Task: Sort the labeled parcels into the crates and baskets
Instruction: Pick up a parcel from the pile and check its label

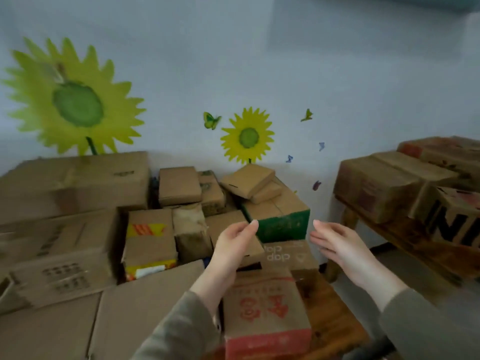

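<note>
- Left hand (232, 246) is raised with loose, slightly bent fingers (253, 224), nothing in its grasp.
- Right hand (335, 242) is raised with nearly straight, released fingers (318, 224), also empty.
- The palms face each other, apart.
- Brown cardboard box with a green side (284, 223) sits just beyond both sets of fingertips, in line with the gap between them; contact cannot be told.
- Flat plain cardboard parcel (246, 179) lies tilted on top of it, beyond the left fingertips.
- Brown carton printed "dop" (288, 257) is under the gap between the hands.
- Cardboard box with red print and a red base (265, 307) stands nearer than the fingers, between the wrists.
- Carton with a yellow-orange stripe (149, 229) is left of the left fingers, among stacked brown boxes.
- Dark wooden bench (405, 242) carrying big printed cartons (379, 185) is right of the right fingers.
- The frame is motion-blurred, so labels are unreadable.
</note>
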Motion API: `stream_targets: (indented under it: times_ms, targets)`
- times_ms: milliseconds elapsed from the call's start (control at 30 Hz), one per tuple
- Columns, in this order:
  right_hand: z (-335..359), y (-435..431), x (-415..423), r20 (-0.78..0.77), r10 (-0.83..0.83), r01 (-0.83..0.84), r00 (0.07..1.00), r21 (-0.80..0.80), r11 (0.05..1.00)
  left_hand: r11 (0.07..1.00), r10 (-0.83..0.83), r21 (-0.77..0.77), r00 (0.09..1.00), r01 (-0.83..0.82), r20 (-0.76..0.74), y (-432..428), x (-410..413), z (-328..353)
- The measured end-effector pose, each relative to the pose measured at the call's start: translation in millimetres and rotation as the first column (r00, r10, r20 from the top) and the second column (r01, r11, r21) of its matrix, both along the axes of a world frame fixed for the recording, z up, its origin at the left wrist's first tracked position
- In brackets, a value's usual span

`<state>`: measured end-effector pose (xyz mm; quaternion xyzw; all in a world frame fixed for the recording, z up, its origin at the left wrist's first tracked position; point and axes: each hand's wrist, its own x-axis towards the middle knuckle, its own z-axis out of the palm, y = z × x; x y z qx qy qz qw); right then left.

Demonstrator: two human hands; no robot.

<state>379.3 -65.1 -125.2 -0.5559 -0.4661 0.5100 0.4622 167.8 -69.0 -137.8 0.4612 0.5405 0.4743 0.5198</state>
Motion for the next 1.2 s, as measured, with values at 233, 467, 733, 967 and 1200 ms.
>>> stream_targets:
  times_ms: [233, 467, 733, 967, 1200]
  targets:
    - [-4, 36, -34, 0.059, 0.213, -0.211, 0.975, -0.04, 0.977, 0.947, 0.32, -0.01, 0.947, -0.32, 0.006, -19, -48, -7]
    - [-26, 53, -71, 0.108, 0.336, -0.324, 0.936, -0.115, 0.939, 0.869, 0.486, -0.085, 0.873, -0.487, -0.03, -32, -69, -24]
    - [-46, 82, -90, 0.145, 0.277, -0.246, 0.95, -0.2, 0.948, 0.9, 0.371, -0.246, 0.929, -0.359, 0.001, 14, -56, -45]
    - [-65, 114, -77, 0.232, 0.169, -0.113, 0.958, -0.235, 0.965, 0.834, 0.386, -0.445, 0.921, -0.325, 0.05, 61, -37, -63]
    - [-94, 138, -72, 0.29, 0.254, -0.144, 0.923, -0.352, 0.925, 0.784, 0.389, -0.55, 0.918, -0.287, 0.075, 84, -33, -82]
